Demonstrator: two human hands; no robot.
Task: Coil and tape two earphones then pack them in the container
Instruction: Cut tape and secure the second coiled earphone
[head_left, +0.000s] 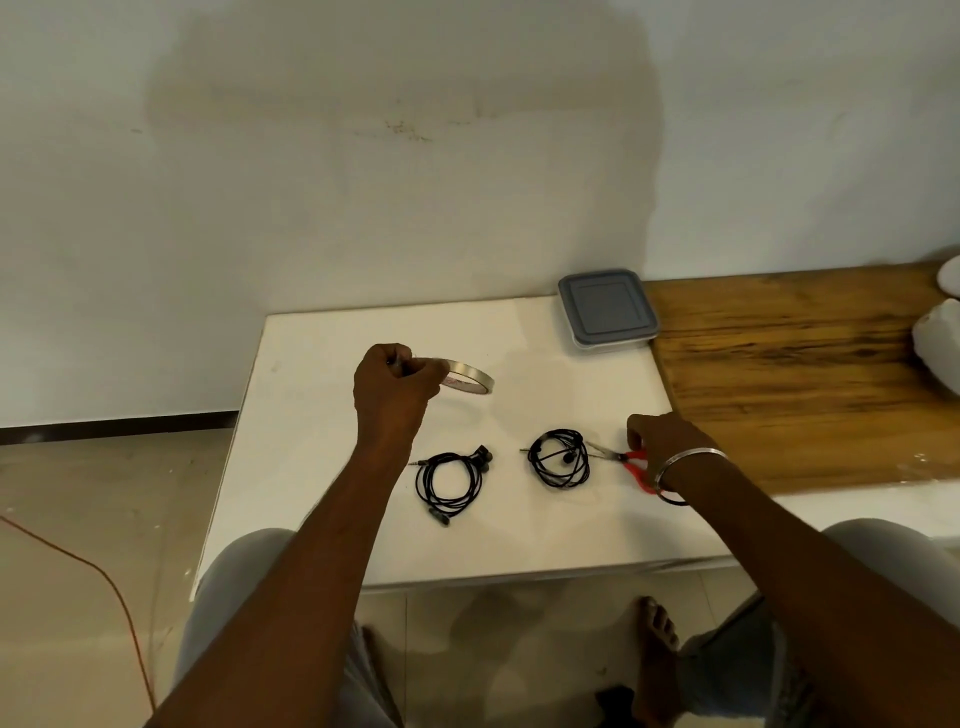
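Smooth matt white tabletop (322, 467), grained wood board (779, 384) — translucent plastic container (607, 309), shiny metal bangle (693, 456).

Two coiled earphones (483, 457) (563, 457), one tape roll (470, 370), one pair of scissors (631, 457), one lidded container (608, 312), two hands (395, 384) (657, 441).

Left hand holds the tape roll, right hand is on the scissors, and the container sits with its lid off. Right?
Not quite: the head view shows the container closed, grey lid on. The left hand does hold the tape roll and the right hand is on the scissors.
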